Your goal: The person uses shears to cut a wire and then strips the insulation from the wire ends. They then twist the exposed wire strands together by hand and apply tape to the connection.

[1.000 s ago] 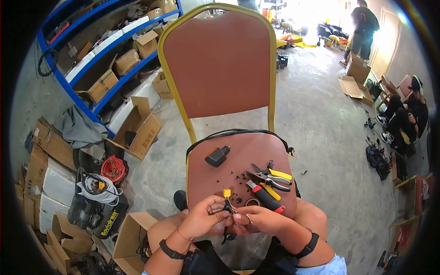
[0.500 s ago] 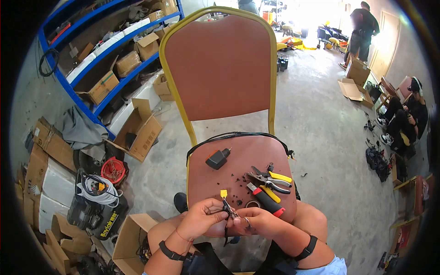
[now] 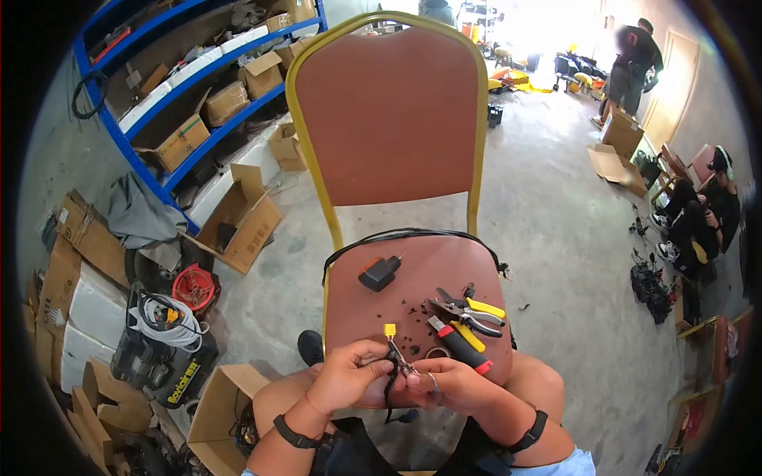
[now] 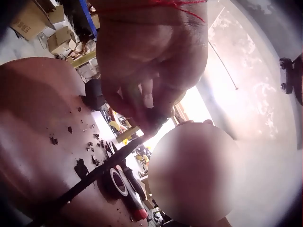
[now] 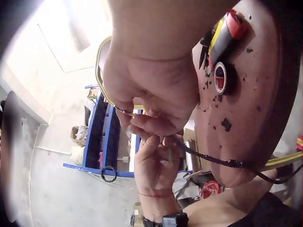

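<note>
Right at the chair seat's (image 3: 349,313) front edge, the left hand (image 3: 349,377) pinches a black cable (image 3: 389,390) — and a yellow connector (image 3: 390,329) pokes up just past its fingertips, above the seat. Close alongside, the right hand (image 3: 448,381) grips a metallic piece (image 3: 406,370), perhaps small scissors, though fingers hide most of it. Just beyond lies a roll of tape (image 5: 220,78) among dark scraps (image 5: 226,124), with a red-and-black tool (image 3: 463,349) and yellow-handled pliers (image 3: 484,309) to the right. Further back, a black-and-orange device (image 3: 379,274). Then the tall chair back (image 3: 389,119) — and past it, blue shelves (image 3: 143,127) at left, a seated person (image 3: 718,210) at right, another person (image 3: 635,59) standing farthest off.
</note>
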{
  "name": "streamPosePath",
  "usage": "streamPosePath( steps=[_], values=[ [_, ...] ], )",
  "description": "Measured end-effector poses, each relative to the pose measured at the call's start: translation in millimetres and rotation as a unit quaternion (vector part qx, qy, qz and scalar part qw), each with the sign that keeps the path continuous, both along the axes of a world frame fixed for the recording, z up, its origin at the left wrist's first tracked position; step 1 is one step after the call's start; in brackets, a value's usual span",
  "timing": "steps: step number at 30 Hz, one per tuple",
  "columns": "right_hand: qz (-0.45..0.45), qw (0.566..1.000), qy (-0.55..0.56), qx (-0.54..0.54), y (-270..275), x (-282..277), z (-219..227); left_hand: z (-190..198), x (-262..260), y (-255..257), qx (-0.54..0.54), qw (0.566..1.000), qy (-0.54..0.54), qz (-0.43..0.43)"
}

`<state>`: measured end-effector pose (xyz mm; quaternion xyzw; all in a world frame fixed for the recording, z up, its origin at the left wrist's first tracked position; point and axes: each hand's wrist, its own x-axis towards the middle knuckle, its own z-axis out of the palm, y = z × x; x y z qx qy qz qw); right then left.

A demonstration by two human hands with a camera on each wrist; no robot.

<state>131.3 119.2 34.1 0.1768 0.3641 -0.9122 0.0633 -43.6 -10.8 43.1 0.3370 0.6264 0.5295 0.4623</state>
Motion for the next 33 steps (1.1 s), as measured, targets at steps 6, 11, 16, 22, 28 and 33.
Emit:
streamPosePath(
  steps=[6, 11, 16, 22, 28, 33],
  values=[
    [0.072, 0.996, 0.05, 0.012, 17.6, 5.8, -0.1, -25.7, -13.9, 13.0, 0.063, 0.993, -0.051, 0.083],
    [-0.067, 0.997, 0.016, 0.021, 28.0, 16.8, -36.1, -18.1, -22.7, 26.6, 0.091, 0.99, -0.077, 0.078],
    [-0.049, 0.996, -0.005, 0.069, 19.6, 19.4, -51.2, -16.1, -21.2, 28.1, 0.098, 0.992, -0.051, 0.06],
    [-0.172, 0.981, 0.013, 0.083, 17.2, -4.7, -25.3, -9.2, -11.2, 25.5, 0.109, 0.99, -0.085, 0.004],
    [-0.335, 0.924, 0.084, 0.167, 11.9, -26.6, -20.3, -5.0, 6.8, 21.4, 0.088, 0.993, -0.072, -0.025],
    [-0.338, 0.91, 0.104, 0.219, 18.9, -18.7, 7.2, -19.0, 17.9, 29.1, 0.083, 0.992, -0.089, -0.016]
  ],
)
